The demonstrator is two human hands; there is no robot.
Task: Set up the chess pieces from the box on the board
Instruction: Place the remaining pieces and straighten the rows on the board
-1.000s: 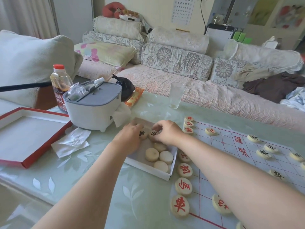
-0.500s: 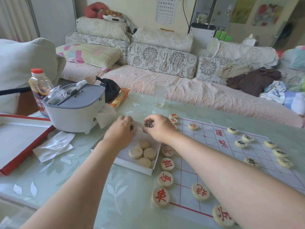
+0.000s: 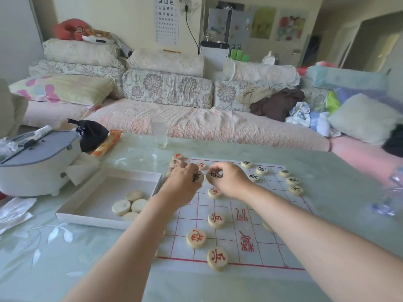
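Note:
A white paper board (image 3: 231,243) with red grid lines lies on the table. Red-lettered round pieces (image 3: 195,238) sit on its near half and black-lettered pieces (image 3: 261,170) at its far right. Left of it the open white box (image 3: 96,201) holds several face-down pieces (image 3: 128,205). My left hand (image 3: 185,184) hovers over the board's far left part, pinching a black-lettered piece (image 3: 197,177). Right beside it, my right hand (image 3: 231,179) pinches another black-lettered piece (image 3: 214,175).
A grey-and-white lidded appliance (image 3: 37,162) stands left of the box, with a black bag (image 3: 91,134) and an orange packet (image 3: 106,142) behind. A clear glass (image 3: 159,132) stands beyond the board. Tissues (image 3: 13,212) lie at the left edge. A sofa runs behind the table.
Both hands have lifted out of the box, each with a black-lettered piece, and moved right over the board. The view has shifted right too.

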